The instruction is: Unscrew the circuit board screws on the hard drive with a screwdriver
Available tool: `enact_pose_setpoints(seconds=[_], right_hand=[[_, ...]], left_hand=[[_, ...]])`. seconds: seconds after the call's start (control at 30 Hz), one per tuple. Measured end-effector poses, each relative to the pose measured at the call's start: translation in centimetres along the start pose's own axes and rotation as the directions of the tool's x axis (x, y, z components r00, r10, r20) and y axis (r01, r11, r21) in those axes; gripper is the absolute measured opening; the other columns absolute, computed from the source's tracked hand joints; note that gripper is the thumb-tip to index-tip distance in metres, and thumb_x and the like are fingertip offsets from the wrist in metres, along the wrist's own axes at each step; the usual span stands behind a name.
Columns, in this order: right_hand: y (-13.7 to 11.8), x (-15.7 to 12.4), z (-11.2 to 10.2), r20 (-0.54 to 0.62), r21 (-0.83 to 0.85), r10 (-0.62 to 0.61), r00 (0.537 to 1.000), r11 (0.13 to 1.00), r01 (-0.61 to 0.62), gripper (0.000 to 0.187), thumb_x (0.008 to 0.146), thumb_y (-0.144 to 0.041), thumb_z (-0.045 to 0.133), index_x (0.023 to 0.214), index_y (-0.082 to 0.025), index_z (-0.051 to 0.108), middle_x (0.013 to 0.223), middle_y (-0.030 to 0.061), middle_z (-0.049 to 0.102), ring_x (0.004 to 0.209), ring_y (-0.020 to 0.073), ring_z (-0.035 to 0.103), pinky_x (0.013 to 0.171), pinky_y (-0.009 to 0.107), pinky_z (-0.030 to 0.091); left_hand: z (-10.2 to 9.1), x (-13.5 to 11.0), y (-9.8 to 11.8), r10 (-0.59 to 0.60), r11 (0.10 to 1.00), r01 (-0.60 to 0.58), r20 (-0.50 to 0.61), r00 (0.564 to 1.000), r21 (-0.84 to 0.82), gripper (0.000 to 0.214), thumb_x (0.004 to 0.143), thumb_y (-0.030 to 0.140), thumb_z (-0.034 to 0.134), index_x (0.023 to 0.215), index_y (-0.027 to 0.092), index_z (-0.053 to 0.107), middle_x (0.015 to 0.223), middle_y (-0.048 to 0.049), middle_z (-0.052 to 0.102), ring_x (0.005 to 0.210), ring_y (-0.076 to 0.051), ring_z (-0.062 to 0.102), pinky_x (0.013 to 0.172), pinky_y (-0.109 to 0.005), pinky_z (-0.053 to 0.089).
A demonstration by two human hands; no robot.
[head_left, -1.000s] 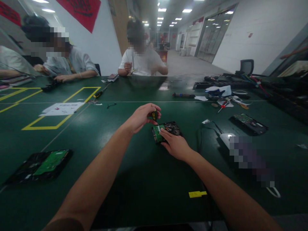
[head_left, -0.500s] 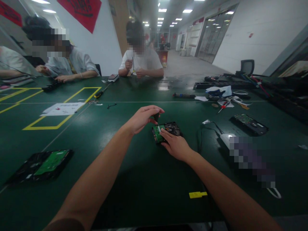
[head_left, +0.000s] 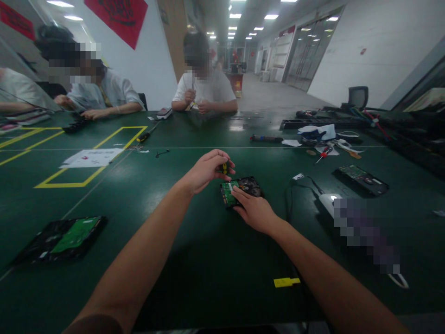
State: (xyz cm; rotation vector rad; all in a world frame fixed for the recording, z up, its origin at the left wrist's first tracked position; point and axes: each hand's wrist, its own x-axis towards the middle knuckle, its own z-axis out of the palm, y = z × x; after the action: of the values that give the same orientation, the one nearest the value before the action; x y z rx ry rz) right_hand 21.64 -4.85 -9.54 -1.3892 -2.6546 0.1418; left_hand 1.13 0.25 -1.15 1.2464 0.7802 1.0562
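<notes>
Middle of the green table (head_left: 208, 269): a hard drive (head_left: 247, 186) lies flat, green circuit board facing up. The right hand (head_left: 255, 211) sits on its near edge, open, fingers stretched flat across the board and touching it. Just left of the drive and above it, the left hand (head_left: 206, 170) is curled tight around a small screwdriver (head_left: 224, 168) with a black and yellow handle, held upright over the drive's far left corner; the tip is hidden.

Out at near left lies a second drive (head_left: 60, 239), board up, well apart. At right lies a third drive (head_left: 363, 179), with a white device (head_left: 328, 200) between it and the hands. A yellow tag (head_left: 287, 281) lies near, by the right forearm. Far left, a paper sheet (head_left: 91, 157) rests inside a yellow taped rectangle (head_left: 114, 133). Across the table, two seated people (head_left: 205, 88) have their hands on their own work.
</notes>
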Motion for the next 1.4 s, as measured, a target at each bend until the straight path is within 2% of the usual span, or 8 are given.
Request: enact_pose_setpoints(seconds=[0.27,0.43,0.6,0.83,0.93,1.1,1.23,1.4], right_hand=[[0.09,-0.01,0.02,0.004,0.014,0.004,1.000,1.000,-0.004,0.055,0.098,-0.038,0.044,0.151,-0.025,0.040,0.162,0.0024,0.033,0.111,0.0305,0.066,0.085,0.046,0.057],[0.01,-0.04,-0.15,0.014,0.035,0.008,1.000,0.999,-0.008,0.055,0.098,-0.038,0.044,0.151,-0.026,0.041,0.162,0.0035,0.033,0.115,0.0311,0.064,0.089,0.048,0.056],[-0.11,-0.11,-0.28,0.025,0.060,0.030,0.999,0.998,-0.032,0.055,0.098,-0.039,0.045,0.151,-0.027,0.040,0.162,0.0052,0.032,0.116,0.0307,0.063,0.091,0.048,0.054],[-0.04,-0.11,-0.14,0.009,0.049,0.020,1.000,0.999,-0.021,0.054,0.098,-0.038,0.046,0.151,-0.026,0.041,0.161,0.0042,0.033,0.116,0.0304,0.064,0.090,0.046,0.055],[-0.02,-0.09,-0.04,0.003,0.046,0.019,1.000,0.999,-0.019,0.054,0.098,-0.038,0.046,0.151,-0.026,0.040,0.161,0.0041,0.033,0.117,0.0305,0.063,0.091,0.046,0.055],[-0.02,-0.02,-0.04,0.010,0.049,0.015,1.000,0.999,-0.015,0.055,0.098,-0.038,0.046,0.151,-0.026,0.040,0.161,0.0044,0.033,0.117,0.0306,0.063,0.092,0.047,0.054],[0.00,-0.03,-0.07,0.014,0.039,0.015,1.000,0.999,-0.016,0.055,0.098,-0.038,0.044,0.151,-0.025,0.040,0.162,0.0037,0.032,0.114,0.0308,0.065,0.090,0.048,0.055],[-0.01,-0.08,-0.12,0.020,0.053,0.023,1.000,0.998,-0.024,0.055,0.098,-0.038,0.045,0.152,-0.026,0.039,0.162,0.0047,0.032,0.117,0.0305,0.063,0.091,0.048,0.055]], left_hand=[[-0.28,0.16,0.11,0.029,0.998,-0.029,-0.005,1.000,0.056,0.015,0.086,0.026,0.057,0.088,0.014,0.067,0.098,-0.0116,0.067,0.093,-0.023,0.064,0.068,-0.032,0.057],[0.04,0.02,0.07,0.021,0.999,-0.023,0.037,0.999,0.046,0.019,0.089,0.031,0.059,0.092,0.015,0.068,0.095,-0.0098,0.066,0.091,-0.021,0.063,0.070,-0.033,0.056],[0.16,-0.08,-0.02,0.029,0.993,-0.033,0.038,0.999,0.110,0.019,0.086,0.034,0.066,0.092,0.016,0.069,0.097,-0.0090,0.066,0.091,-0.019,0.062,0.068,-0.029,0.052],[-0.05,-0.12,0.13,0.028,0.983,-0.034,0.036,0.999,0.180,0.021,0.086,0.035,0.065,0.094,0.017,0.071,0.099,-0.0090,0.066,0.088,-0.018,0.061,0.062,-0.025,0.048],[0.10,-0.27,0.25,0.010,0.987,-0.017,0.042,0.999,0.158,0.021,0.087,0.034,0.065,0.097,0.016,0.068,0.099,-0.0094,0.066,0.090,-0.019,0.062,0.065,-0.027,0.052],[0.24,-0.34,0.37,-0.017,0.999,0.018,-0.015,1.000,0.035,0.016,0.088,0.030,0.063,0.098,0.017,0.061,0.098,-0.0088,0.066,0.092,-0.021,0.066,0.072,-0.036,0.058],[0.08,-0.17,0.31,-0.016,1.000,0.016,0.000,1.000,-0.006,0.012,0.087,0.028,0.062,0.093,0.017,0.061,0.097,-0.0090,0.067,0.094,-0.023,0.066,0.072,-0.037,0.059],[-0.15,-0.02,0.28,-0.019,0.999,0.018,0.005,1.000,0.037,0.016,0.088,0.029,0.057,0.090,0.017,0.067,0.095,-0.0105,0.065,0.093,-0.023,0.063,0.068,-0.034,0.058]])
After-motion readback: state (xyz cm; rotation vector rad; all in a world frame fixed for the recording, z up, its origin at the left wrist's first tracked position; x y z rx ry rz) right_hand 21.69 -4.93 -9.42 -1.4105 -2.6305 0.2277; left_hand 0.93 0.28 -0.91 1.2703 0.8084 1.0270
